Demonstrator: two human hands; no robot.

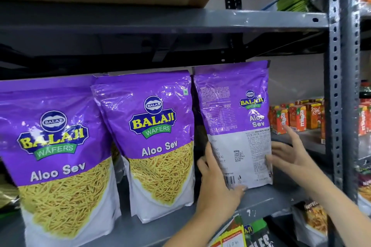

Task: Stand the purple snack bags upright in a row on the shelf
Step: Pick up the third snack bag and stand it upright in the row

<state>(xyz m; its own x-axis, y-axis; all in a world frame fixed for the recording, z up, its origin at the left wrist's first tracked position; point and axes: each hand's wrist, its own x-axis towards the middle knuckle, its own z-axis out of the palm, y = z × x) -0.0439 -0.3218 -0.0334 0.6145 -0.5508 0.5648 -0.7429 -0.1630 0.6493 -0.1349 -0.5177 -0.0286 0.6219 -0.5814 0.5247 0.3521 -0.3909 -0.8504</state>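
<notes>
While the third purple bag point(230, 118) stands back-out at the row's right end on the shelf point(267, 198), my left hand point(216, 186) presses flat on its lower corner and my right hand point(291, 156), fingers point(290, 133) spread, steadies its edge. Slick, soft pouch, probably bottom-heavy: I'd hold both sides low.

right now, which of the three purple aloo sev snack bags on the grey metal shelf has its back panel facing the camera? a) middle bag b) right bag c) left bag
b: the right purple snack bag shows small print and a barcode; the left purple snack bag and middle purple snack bag show front logos and yellow sev.
</notes>
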